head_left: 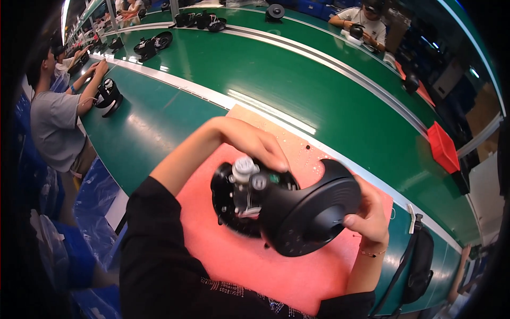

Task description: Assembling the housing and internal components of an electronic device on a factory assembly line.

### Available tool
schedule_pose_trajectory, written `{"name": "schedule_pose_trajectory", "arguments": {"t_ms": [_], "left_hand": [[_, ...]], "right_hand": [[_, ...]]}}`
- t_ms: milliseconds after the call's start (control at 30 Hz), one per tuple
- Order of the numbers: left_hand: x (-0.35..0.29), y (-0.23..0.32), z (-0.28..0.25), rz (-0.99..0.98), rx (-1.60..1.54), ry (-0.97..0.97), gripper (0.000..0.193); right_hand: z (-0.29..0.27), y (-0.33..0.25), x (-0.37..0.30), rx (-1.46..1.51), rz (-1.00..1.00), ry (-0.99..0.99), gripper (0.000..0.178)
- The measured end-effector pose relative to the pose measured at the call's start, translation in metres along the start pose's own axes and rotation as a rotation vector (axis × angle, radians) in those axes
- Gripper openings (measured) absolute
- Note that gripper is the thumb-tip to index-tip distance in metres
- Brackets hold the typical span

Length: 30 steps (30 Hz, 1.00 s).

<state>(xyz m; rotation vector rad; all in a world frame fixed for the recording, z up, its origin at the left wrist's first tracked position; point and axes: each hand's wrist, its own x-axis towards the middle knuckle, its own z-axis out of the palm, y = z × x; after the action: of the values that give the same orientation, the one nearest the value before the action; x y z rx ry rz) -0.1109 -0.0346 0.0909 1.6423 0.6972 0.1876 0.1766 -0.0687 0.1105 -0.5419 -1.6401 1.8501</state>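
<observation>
On a pink mat (218, 260) in front of me lies an opened black device. Its round base (220, 199) shows a white cylindrical part (244, 169), wires and a bit of green circuit board. My left hand (257, 146) reaches over the far side of this base and grips it, fingertips partly hidden behind it. In my right hand (369, 215) is a smooth black curved cover (311, 212) with a rounded centre, thumb on its face and fingers behind its edge. The cover is tilted and overlaps the base's right side; whether they are joined I cannot tell.
Beyond the mat runs a green conveyor (319, 101) with more black units (154, 45) on it. A red bin (442, 148) stands at the far right, a black bag (419, 260) nearer. One co-worker (56, 125) sits at left, another (366, 24) across the line.
</observation>
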Motion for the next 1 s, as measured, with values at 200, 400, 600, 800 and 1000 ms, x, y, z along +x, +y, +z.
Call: {"name": "schedule_pose_trajectory", "arguments": {"t_ms": [200,400,600,800,1000], "left_hand": [[0.043,0.001,0.037,0.184,0.335,-0.476,0.034],[-0.032,0.015,0.100,0.364,0.687,0.961,0.015],[-0.088,0.002,0.192,0.293,0.253,0.999,0.051],[-0.072,0.016,0.223,0.267,0.321,1.031,0.040],[-0.072,0.016,0.225,0.271,0.319,0.989,0.034]], "right_hand": [[0.017,0.009,0.006,-0.086,0.348,-0.264,0.042],[0.003,0.014,0.003,-0.218,0.200,-0.428,0.040],[0.015,0.007,0.009,-0.449,0.153,-0.494,0.040],[0.020,0.000,0.007,-0.599,-0.036,-0.656,0.039],[0.037,-0.002,0.006,-0.522,-0.205,-0.535,0.051]]}}
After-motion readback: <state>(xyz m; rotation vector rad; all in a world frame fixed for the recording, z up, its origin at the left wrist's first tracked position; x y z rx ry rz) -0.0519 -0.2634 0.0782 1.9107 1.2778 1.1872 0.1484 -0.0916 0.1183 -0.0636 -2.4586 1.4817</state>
